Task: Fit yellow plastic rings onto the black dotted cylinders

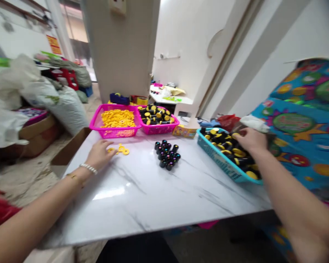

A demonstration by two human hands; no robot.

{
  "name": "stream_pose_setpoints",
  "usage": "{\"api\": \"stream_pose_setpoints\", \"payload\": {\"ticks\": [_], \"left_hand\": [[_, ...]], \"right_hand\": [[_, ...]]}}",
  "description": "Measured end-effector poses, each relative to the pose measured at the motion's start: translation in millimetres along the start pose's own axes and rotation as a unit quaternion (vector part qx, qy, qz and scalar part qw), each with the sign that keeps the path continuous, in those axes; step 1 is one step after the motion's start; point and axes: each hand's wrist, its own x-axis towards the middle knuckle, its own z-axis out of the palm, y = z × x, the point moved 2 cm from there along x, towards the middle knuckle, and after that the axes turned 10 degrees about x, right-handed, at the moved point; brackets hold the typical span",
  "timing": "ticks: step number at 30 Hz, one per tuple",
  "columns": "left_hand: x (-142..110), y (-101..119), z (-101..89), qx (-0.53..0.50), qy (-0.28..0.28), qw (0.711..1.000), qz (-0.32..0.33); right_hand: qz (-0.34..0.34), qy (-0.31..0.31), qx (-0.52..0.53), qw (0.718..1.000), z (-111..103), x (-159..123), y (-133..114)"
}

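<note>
My left hand (101, 155) rests low over the left side of the table, its thumb and fingertips closed around a small yellow plastic ring piece (111, 150). Several loose yellow ring pieces (125, 151) lie just right of those fingertips. Over the teal basket (222, 159) at the right is my right hand (252, 139), fingers pinched at a black cylinder with a yellow end (235, 135), partly hidden by the hand. Many such black-and-yellow cylinders (227, 146) fill this basket. Mid-table stands a cluster of short black cylinders (167, 155) with small coloured dots on top.
At the back, a pink basket (115, 133) holds yellow ring pieces; a second pink basket (160, 129) holds black-and-yellow cylinders. Blue printed packaging (298, 120) rises at the right beyond the teal basket. A cardboard box (68, 151) and white sacks (65, 109) are at the left.
</note>
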Motion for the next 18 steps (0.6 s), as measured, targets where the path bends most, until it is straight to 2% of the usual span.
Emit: {"api": "stream_pose_setpoints", "payload": {"ticks": [3,5,6,8,9,11,13,15,18], "left_hand": [[5,1,13.5,0.005,-0.046,0.998,0.032],[4,4,20.6,0.005,-0.057,0.997,0.045],[3,6,23.1,0.005,-0.055,0.997,0.046],[2,11,26.4,0.001,-0.049,0.998,0.048],[1,13,27.1,-0.002,-0.045,0.998,0.047],[-3,17,26.8,-0.011,-0.043,0.998,0.048],[-14,23,23.9,-0.023,-0.051,0.997,0.057],[-31,33,19.0,-0.046,-0.067,0.993,0.083],[-62,50,10.4,-0.108,-0.09,0.977,0.161]], "right_hand": [[-0.035,-0.016,-0.011,0.999,10,-23,-19],[-0.123,-0.048,0.007,0.991,15,-59,-51],[-0.179,-0.076,0.037,0.98,17,-83,-70],[-0.286,-0.148,0.109,0.94,20,-137,-110],[-0.313,-0.176,0.142,0.922,22,-163,-128],[-0.344,-0.227,0.184,0.892,25,-209,-156],[-0.35,-0.268,0.219,0.871,27,-245,-172],[-0.338,-0.305,0.249,0.855,30,-271,-180],[-0.306,-0.361,0.281,0.835,40,-290,-188]]}}
